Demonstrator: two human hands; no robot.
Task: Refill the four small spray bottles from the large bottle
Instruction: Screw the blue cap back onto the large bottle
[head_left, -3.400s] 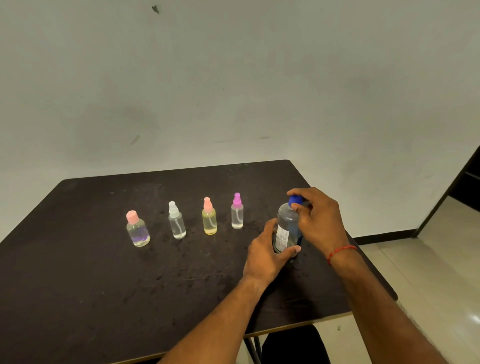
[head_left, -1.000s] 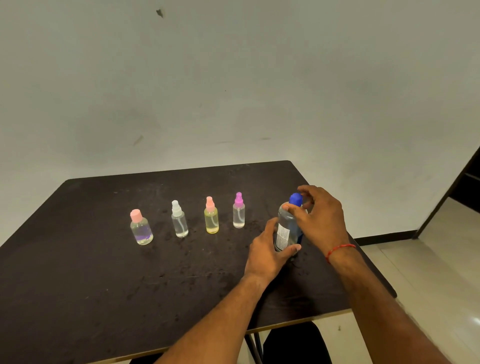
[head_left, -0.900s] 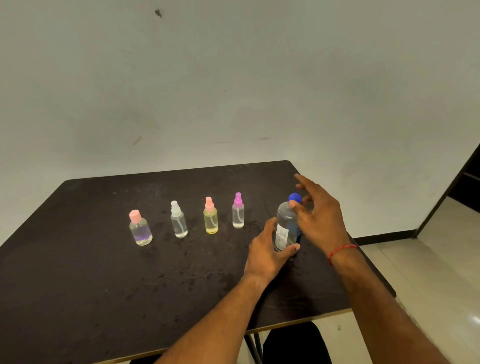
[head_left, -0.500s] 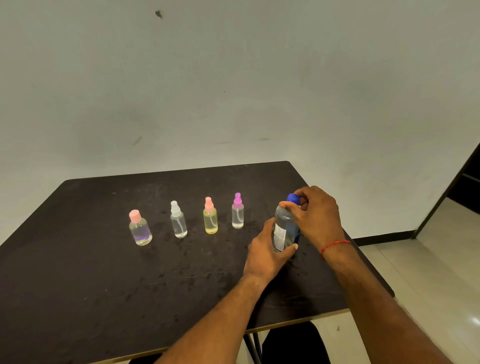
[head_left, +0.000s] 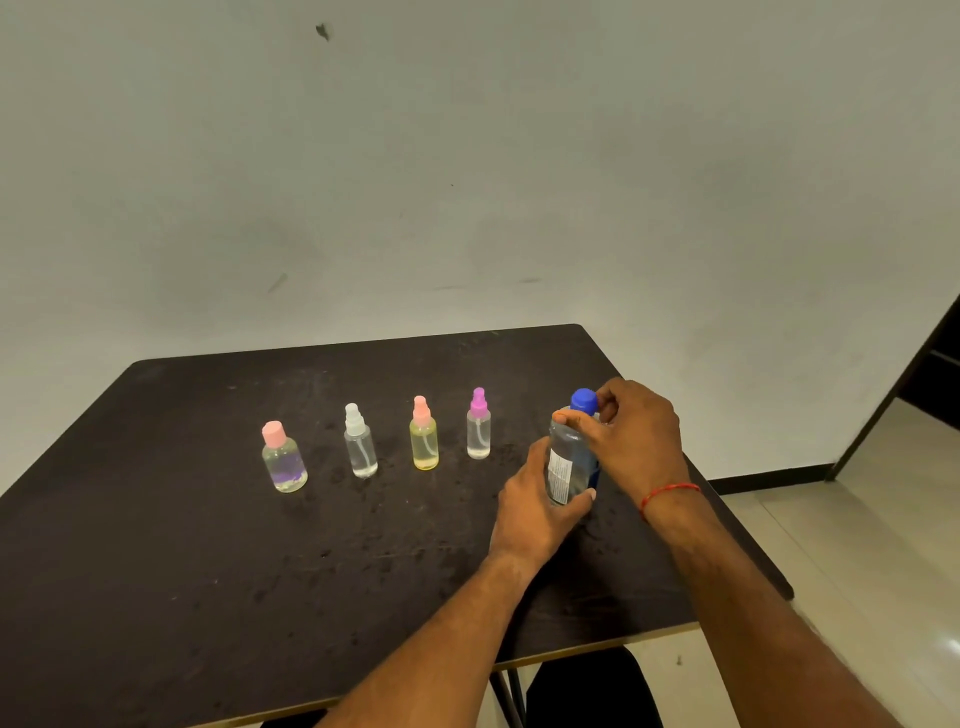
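The large clear bottle (head_left: 564, 462) with a white label stands upright near the table's right side. My left hand (head_left: 535, 506) grips its lower body. My right hand (head_left: 631, 434) pinches its blue cap (head_left: 584, 401) from the right. Left of it, several small bottles stand in a row: a purple-capped one (head_left: 478, 426), a yellow one with a pink sprayer (head_left: 424, 435), a clear one with a white sprayer (head_left: 359, 442), and a squat one with a pink cap (head_left: 283, 460). All of them are capped.
The dark table (head_left: 208, 561) has its right edge just beyond my right wrist and its near edge below my forearms. A plain wall stands behind it. Tiled floor (head_left: 872, 545) and a dark doorway lie to the right.
My right hand let go of the blue cap and spread its fingers, then closed on the cap again and turned. My left hand kept its grip on the bottle.
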